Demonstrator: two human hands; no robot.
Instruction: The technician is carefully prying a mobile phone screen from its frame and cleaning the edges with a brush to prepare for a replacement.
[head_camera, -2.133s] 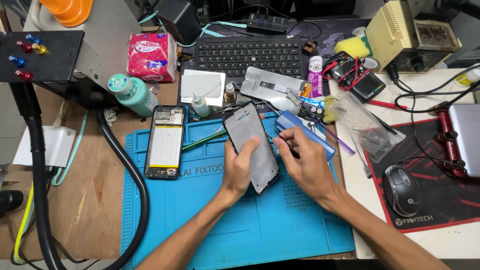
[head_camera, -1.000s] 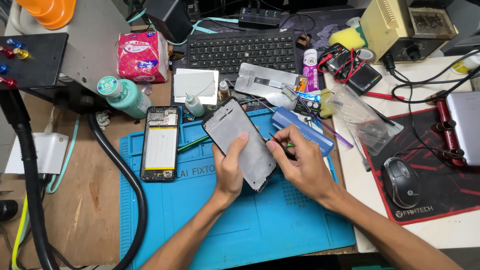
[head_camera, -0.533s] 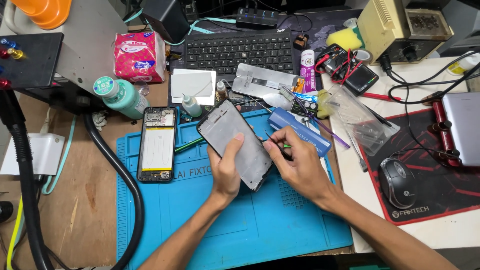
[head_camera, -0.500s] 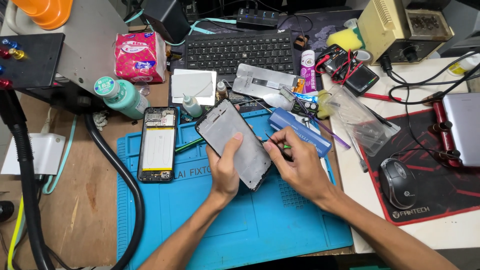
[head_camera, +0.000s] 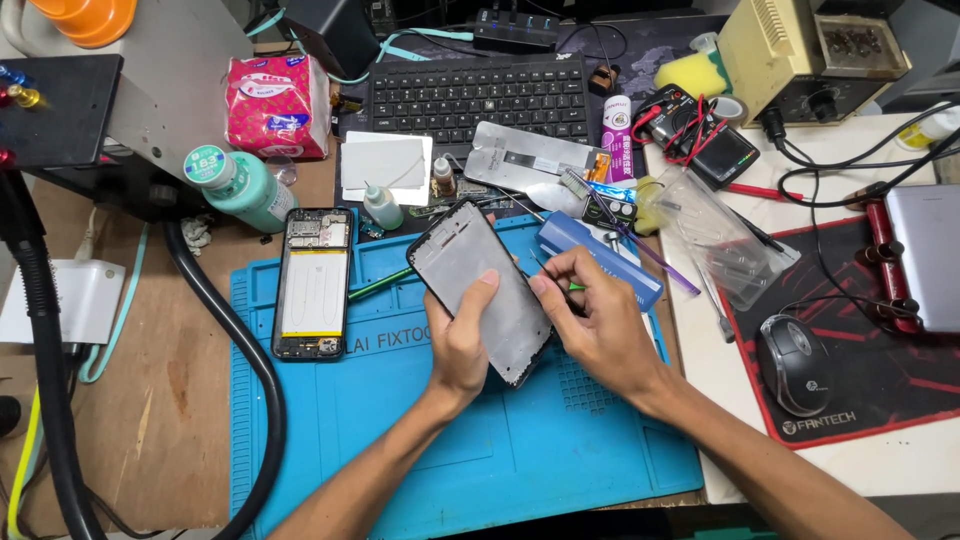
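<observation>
A wooden desk (head_camera: 150, 400) carries a blue work mat (head_camera: 480, 450) that fills the middle of the view, with a thick black hose (head_camera: 255, 370) curving down along the mat's left edge. Behind the mat lies a black keyboard (head_camera: 465, 95), and to the right a red and black mouse pad (head_camera: 860, 350) bears a dark mouse (head_camera: 795, 363). A pink tissue pack (head_camera: 275, 105) and a green bottle (head_camera: 238, 187) stand near the mat's upper left corner. On the left part of the mat rests an opened phone body (head_camera: 313, 283), flat, its pale battery showing. Near the middle, held tilted just above the mat, is the phone frame (head_camera: 478, 285), a dark-edged panel with a grey inner face turned up. The left hand (head_camera: 462, 345) is closed around the frame's lower part, thumb pressed onto the grey face. The right hand (head_camera: 600, 320) is pinched shut at the frame's right edge, gripping a thin green tool (head_camera: 575, 287), only a short bit of which shows between the fingers. Just behind the right hand a blue case (head_camera: 600, 258) lies aslant on the mat's upper right corner.
</observation>
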